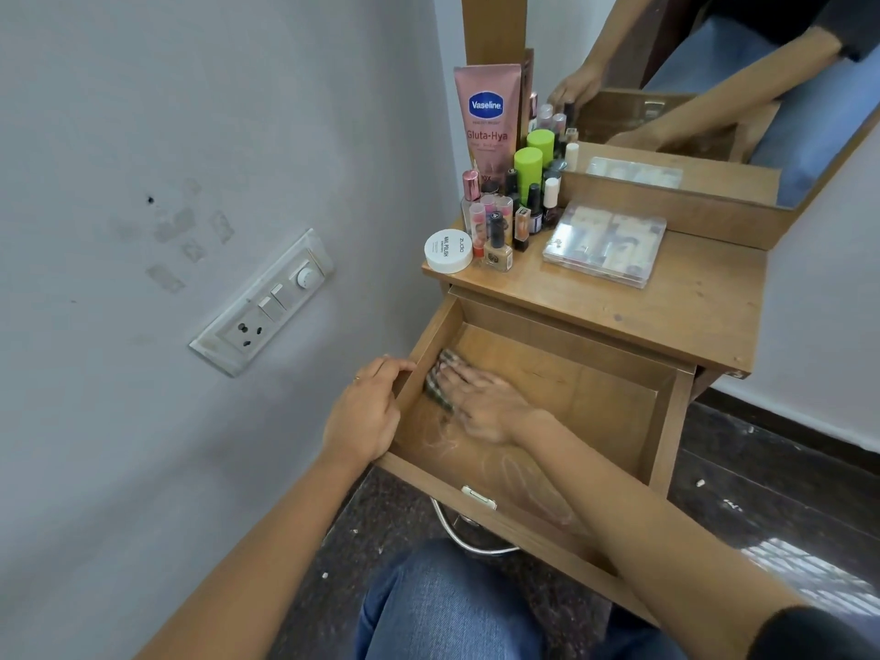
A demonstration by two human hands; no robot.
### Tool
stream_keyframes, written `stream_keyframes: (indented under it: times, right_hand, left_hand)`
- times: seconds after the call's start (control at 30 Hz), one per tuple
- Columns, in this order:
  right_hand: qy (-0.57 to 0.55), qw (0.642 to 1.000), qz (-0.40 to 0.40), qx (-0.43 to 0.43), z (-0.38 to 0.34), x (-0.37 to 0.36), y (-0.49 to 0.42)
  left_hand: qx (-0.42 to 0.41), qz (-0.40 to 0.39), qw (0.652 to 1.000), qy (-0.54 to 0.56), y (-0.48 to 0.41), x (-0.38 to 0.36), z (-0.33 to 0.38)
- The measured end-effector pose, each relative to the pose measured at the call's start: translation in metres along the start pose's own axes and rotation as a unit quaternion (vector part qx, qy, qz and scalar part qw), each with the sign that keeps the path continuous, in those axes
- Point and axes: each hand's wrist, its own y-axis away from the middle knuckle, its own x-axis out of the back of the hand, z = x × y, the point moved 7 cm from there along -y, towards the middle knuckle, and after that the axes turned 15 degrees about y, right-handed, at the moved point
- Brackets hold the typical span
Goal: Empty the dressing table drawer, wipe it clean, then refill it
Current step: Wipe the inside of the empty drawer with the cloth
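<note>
The wooden drawer [662, 421] of the dressing table is pulled out and holds no items. My right hand [481, 402] lies flat inside it, pressing a checked cloth [440, 376] against the drawer floor near the left wall; the hand is motion-blurred. My left hand [369, 412] grips the drawer's left side wall from outside, fingers curled over its top edge. On the tabletop [690, 297] stand a pink Vaseline tube [488, 116], several nail polish bottles [497, 245], two green-capped bottles [528, 169], a white jar [448, 250] and a clear flat case [607, 242].
A mirror [714, 88] behind the tabletop reflects my arms. A grey wall with a switchboard [266, 307] is close on the left. My knee in jeans [447, 607] and a chrome stool frame [466, 535] sit below the drawer front over dark flooring.
</note>
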Motion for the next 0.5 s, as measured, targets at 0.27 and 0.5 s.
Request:
stream_keyframes:
  times: [0.27, 0.5]
  right_hand:
    - [0.022, 0.999, -0.030, 0.038, 0.020, 0.011, -0.002]
    - [0.056, 0.996, -0.063, -0.034, 0.057, 0.018, -0.017]
  left_hand:
    - [0.006, -0.020, 0.999, -0.026, 0.001, 0.001, 0.003]
    - [0.002, -0.019, 0.999, -0.034, 0.003, -0.001, 0.006]
